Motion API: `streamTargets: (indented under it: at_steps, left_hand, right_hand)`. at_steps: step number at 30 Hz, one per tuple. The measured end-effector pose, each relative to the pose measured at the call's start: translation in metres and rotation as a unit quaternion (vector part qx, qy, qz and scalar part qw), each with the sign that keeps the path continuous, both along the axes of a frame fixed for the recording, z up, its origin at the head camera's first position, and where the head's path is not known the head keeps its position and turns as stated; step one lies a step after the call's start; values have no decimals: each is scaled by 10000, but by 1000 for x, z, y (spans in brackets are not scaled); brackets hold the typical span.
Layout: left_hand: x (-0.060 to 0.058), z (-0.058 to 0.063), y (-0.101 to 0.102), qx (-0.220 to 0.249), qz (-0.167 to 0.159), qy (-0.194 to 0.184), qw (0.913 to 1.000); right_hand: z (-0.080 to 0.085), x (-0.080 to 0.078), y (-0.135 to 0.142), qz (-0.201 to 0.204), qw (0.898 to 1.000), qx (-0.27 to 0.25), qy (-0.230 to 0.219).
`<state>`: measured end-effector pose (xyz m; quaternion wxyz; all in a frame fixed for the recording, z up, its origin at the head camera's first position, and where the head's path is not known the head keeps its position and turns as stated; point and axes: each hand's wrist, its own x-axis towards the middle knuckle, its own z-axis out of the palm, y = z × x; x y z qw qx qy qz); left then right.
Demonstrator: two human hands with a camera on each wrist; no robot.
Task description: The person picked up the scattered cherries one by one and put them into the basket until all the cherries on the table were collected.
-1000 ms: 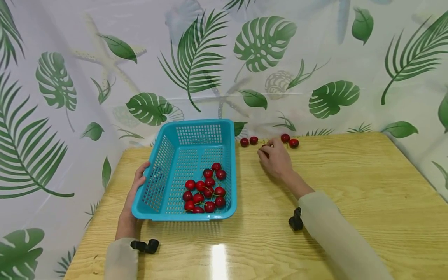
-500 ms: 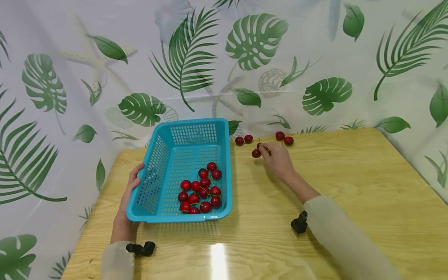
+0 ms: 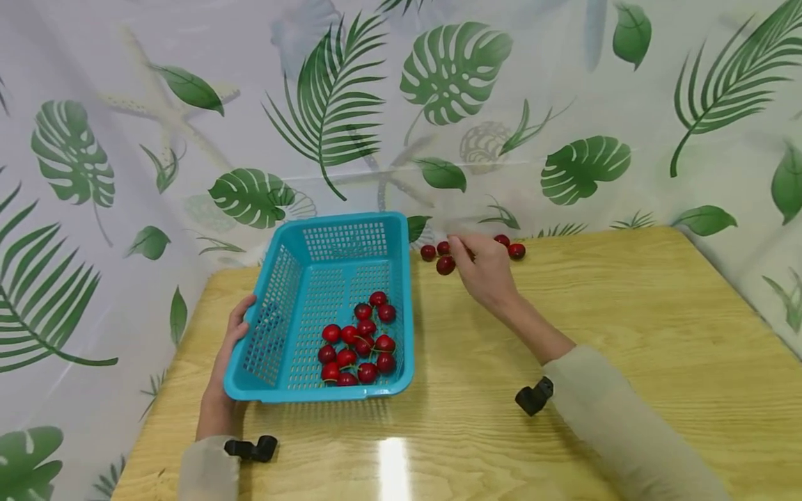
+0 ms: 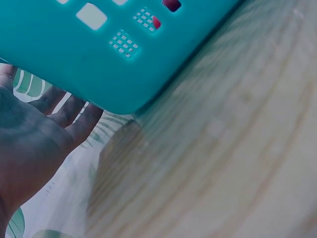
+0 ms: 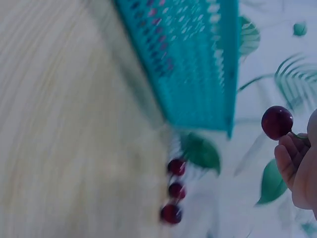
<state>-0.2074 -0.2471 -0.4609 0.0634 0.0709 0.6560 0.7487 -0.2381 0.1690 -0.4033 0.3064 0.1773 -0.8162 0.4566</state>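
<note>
My left hand point(image 3: 227, 355) lies along the left side of the blue plastic basket point(image 3: 409, 299), its fingertips at the rim. In the left wrist view the fingers point(image 4: 64, 114) look fairly straight against the outside wall. Several red cherries point(image 3: 367, 374) with stems lie in the basket's right front part. Right of the basket, my right hand point(image 3: 485, 271) pinches a cherry point(image 5: 277, 122) by its green stem; the fruit hangs off the fingertips. Close by, a row of cherries point(image 5: 177, 190) lies along the table's back edge, partly hidden by this hand in the head view.
Two more cherries point(image 3: 516, 251) lie just right of the right hand at the back edge. A leaf-printed sheet point(image 3: 583, 170) hangs behind and to the left of the wooden table point(image 3: 626, 313). Small black cameras point(image 3: 534, 396) sit at both wrists.
The right hand has taken a cherry by its stem from among those at the back and moved it slightly left and up. The left hand and basket stay together; the head view has shifted a little.
</note>
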Motion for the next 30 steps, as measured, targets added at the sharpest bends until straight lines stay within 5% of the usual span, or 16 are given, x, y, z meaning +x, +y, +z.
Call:
streamTargets:
  at_steps: [5,10,13,20,30]
  left_hand:
    - [-1,-3,0,70,-45,84,9999]
    - [2,-7,-6,37,-71,352,9993]
    - [3,-6,-9,-29,-51,371,9993]
    - [3,-4,-6,-58,-69,102,9999]
    - [2,-3,-4,-100,-46,229,9997]
  right_hand:
    - [28,10,-37,721,9953,-569,293]
    - [35,15,-74,1118,9935,190,131]
    - [33,17,-92,1348,9861,944,-242]
    - [26,14,-115,1503,9505,2498,-1076]
    - [2,2,-120,1341,9336,2878,-1662]
